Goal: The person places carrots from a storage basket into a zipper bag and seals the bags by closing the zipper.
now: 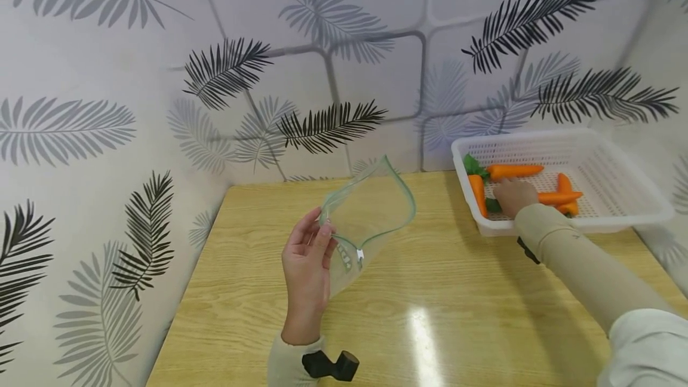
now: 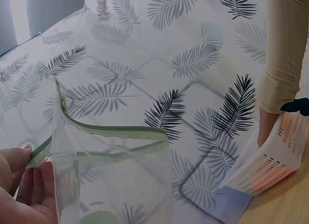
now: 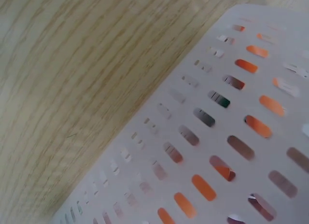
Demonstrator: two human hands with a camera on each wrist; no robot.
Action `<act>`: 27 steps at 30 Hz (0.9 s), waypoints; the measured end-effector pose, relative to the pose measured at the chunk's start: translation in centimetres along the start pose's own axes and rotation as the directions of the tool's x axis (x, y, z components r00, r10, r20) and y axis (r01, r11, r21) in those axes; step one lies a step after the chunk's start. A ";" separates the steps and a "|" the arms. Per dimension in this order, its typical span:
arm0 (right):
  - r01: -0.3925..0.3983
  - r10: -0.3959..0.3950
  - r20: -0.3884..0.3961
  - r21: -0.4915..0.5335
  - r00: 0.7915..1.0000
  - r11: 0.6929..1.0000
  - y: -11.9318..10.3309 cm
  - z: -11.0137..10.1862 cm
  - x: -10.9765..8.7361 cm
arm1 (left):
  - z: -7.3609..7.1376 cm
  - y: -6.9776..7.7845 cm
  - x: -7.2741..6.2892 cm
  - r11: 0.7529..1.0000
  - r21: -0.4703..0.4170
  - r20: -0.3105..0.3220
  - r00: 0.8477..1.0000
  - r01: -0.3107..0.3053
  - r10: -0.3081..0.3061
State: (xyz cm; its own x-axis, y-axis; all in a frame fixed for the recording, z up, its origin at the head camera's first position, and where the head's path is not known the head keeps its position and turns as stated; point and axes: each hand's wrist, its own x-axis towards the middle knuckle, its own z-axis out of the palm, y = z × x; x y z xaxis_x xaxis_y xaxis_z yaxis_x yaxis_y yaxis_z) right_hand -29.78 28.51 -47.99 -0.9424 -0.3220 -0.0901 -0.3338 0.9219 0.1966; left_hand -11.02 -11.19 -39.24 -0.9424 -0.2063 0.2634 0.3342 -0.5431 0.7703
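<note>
My left hand (image 1: 308,258) pinches the rim of a clear zip bag (image 1: 371,208) between thumb and fingers. The bag's mouth gapes upward, edged by a green zip strip with a white slider (image 1: 360,254). In the left wrist view, the thumb and fingers grip the bag's green edge (image 2: 41,151). Over in the white basket (image 1: 486,227), my right hand (image 1: 515,194) reaches down over a carrot (image 1: 559,197), whose green top shows left of the hand. Its fingertips are hidden. The right wrist view shows mainly the slotted basket wall (image 3: 193,137), with orange behind the holes.
Other carrots lie in the basket, one along the back (image 1: 516,171), one by the left wall (image 1: 477,194) and more at the right. The wooden table (image 1: 242,291) meets a leaf-patterned wall covering (image 1: 344,64) behind and at the sides.
</note>
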 end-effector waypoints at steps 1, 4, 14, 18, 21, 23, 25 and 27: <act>-0.003 0.003 0.005 -0.007 1.000 1.000 0.1 0.1 0.0 | 0.0 0.0 0.0 1.000 -0.001 0.002 1.000 -0.001 0.001; -0.010 0.011 0.010 -0.021 1.000 1.000 0.2 0.4 0.0 | 0.0 0.0 0.0 1.000 -0.007 0.004 1.000 -0.005 0.005; -0.064 0.062 -0.041 -0.046 0.997 0.997 -0.1 -0.1 -0.2 | -0.2 0.0 0.0 1.000 -0.024 -0.010 1.000 -0.009 0.009; -0.133 0.132 -0.090 -0.006 0.987 0.991 -0.2 -0.8 -0.5 | -0.3 0.0 0.0 1.000 -0.026 -0.016 1.000 -0.006 0.005; -0.162 0.165 -0.140 0.032 0.976 0.986 -0.1 -1.5 -0.8 | -0.3 0.0 0.0 1.000 -0.026 -0.020 1.000 -0.002 0.002; -0.177 0.190 -0.187 0.083 0.964 0.981 0.1 -2.0 -1.0 | -0.2 0.0 0.0 1.000 -0.026 -0.021 1.000 -0.001 0.000; -0.191 0.219 -0.234 0.133 0.947 0.972 0.3 -2.5 -1.4 | -0.2 0.0 0.0 1.000 -0.026 -0.021 1.000 -0.001 0.000; -0.199 0.241 -0.284 0.167 0.928 0.966 0.5 -2.9 -1.9 | -0.2 0.0 0.0 1.000 -0.027 -0.018 1.000 -0.003 0.002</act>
State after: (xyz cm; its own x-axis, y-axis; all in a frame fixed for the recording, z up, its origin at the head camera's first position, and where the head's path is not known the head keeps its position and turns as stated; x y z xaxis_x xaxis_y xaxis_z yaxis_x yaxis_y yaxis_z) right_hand -28.26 28.99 -44.93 -0.9606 -0.1383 0.2412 -0.1314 0.9903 0.0446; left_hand -11.06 -11.38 -39.39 -0.9412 -0.2218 0.2549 0.3371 -0.5646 0.7534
